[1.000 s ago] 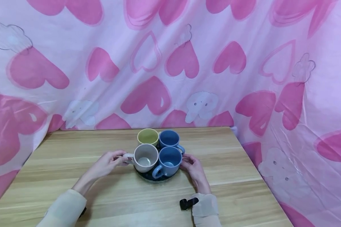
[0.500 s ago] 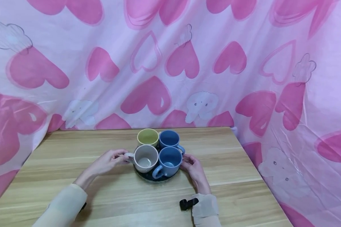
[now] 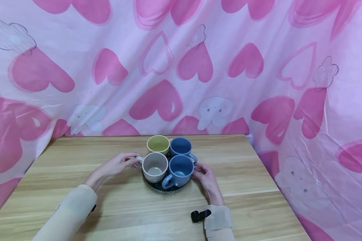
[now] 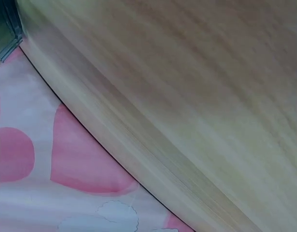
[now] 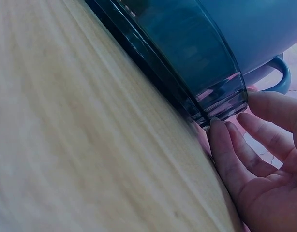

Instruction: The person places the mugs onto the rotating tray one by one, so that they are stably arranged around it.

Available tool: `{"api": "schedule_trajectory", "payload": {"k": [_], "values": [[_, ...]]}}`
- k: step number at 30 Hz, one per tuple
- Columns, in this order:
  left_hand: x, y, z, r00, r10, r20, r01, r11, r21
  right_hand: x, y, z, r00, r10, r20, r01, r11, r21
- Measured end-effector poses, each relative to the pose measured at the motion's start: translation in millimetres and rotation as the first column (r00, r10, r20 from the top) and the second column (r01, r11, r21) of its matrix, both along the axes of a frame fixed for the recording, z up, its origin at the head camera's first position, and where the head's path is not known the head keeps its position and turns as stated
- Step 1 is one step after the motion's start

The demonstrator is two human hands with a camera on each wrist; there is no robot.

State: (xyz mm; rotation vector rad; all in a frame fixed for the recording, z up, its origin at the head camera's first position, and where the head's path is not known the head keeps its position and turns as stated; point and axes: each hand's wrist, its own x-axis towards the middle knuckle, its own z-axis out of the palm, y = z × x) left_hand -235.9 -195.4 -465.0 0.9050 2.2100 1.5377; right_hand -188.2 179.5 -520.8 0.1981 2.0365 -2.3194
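Observation:
Four mugs would be a count, so I name them: a pale grey mug [image 3: 155, 167], a yellow-green mug [image 3: 158, 144], a blue mug [image 3: 181, 146] behind and a second blue mug [image 3: 181, 170] in front. They stand close together on a round dark see-through tray [image 3: 166, 189]. My left hand [image 3: 118, 164] pinches the grey mug's handle [image 3: 140, 160], its fingertips partly hidden behind it. At the tray's right side, my right hand [image 3: 205, 177] holds the rim. In the right wrist view its thumb [image 5: 272, 107] and fingers meet the tray's clear wall [image 5: 221, 92].
The wood-grain table [image 3: 123, 211] reaches back to a pink heart-patterned cloth [image 3: 196, 110], which hangs behind and at the right. A black wrist device [image 3: 199, 216] sits by the right cuff. The left wrist view shows mostly tabletop [image 4: 187, 96].
My left hand has shifted a little to the right. The grey mug's handle has turned away from me, toward the back left. My right hand keeps its place at the tray.

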Motion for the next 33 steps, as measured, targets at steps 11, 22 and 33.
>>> {"api": "schedule_trajectory", "payload": {"k": [11, 22, 33], "values": [[-6.2, 4.6, 0.7, 1.0, -0.001, -0.032, -0.001, 0.998, -0.063, 0.4, 0.8, 0.0, 1.0, 0.002, -0.004, -0.002, 1.0, 0.007], [-4.1, 7.3, -1.6, 0.997, 0.051, -0.055, -0.059, 0.988, -0.14, 0.0, 1.5, -2.3, 1.0, 0.002, -0.007, -0.002, 1.0, 0.011], [1.7, 8.7, 3.4, 0.993, 0.114, -0.043, -0.119, 0.983, -0.142, -0.9, 0.6, 1.1, 1.0, -0.01, 0.021, 0.009, 0.999, 0.045]]}}
